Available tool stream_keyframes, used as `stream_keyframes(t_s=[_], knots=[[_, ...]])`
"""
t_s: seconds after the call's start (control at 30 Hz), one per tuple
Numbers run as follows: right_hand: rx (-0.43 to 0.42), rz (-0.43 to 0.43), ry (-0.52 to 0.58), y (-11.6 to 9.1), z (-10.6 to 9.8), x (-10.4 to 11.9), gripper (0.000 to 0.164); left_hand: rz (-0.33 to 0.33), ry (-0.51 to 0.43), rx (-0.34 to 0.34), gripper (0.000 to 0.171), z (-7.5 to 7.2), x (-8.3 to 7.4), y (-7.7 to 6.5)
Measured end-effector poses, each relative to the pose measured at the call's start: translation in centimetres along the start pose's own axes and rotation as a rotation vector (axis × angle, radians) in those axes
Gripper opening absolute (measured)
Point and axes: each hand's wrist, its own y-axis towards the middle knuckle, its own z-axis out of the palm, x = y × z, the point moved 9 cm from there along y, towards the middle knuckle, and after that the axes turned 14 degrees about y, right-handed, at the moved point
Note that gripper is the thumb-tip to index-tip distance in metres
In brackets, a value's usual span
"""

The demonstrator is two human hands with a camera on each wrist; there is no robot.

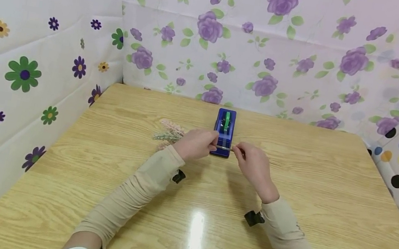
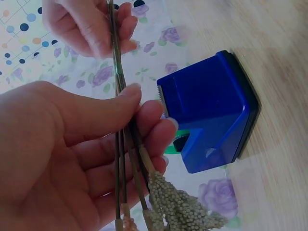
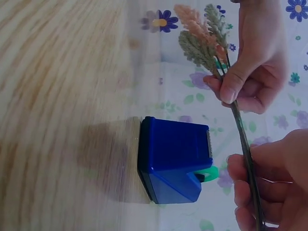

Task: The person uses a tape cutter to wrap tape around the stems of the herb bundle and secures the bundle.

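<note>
Stems [image 2: 126, 144]: lay left-right, just near of the dispenser [image 1: 224, 131].
Left hand [image 1: 196, 143]: pinched stems by the flower end.
Right hand [image 1: 251, 163]: pinched the bare end.

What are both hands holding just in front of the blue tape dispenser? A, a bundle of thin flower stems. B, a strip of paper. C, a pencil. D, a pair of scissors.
A: the left hand and right hand both pinch the bundle of thin flower stems beside the blue tape dispenser.
</note>
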Motion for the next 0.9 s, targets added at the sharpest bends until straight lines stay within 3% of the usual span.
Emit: stream_keyframes(t_s=[0.17,0.3,0.6,0.9], knots=[[-0.021,-0.024,-0.002,-0.05,0.04,0.07,0.014,0.008,-0.031,0.004,0.021,0.13,0.01,0.20],[-0.045,-0.063,0.019,-0.12,0.02,0.30,0.011,-0.002,-0.028,0.000,0.016,0.19,0.06,0.29],[-0.006,-0.002,0.011,0.32,0.38,-0.13,0.020,-0.034,-0.003,0.001,0.011,0.21,0.37,0.41],[-0.056,-0.135,0.028,0.27,0.55,0.33,0.008,0.006,0.033,0.074,0.024,0.74,-0.09,0.76]])
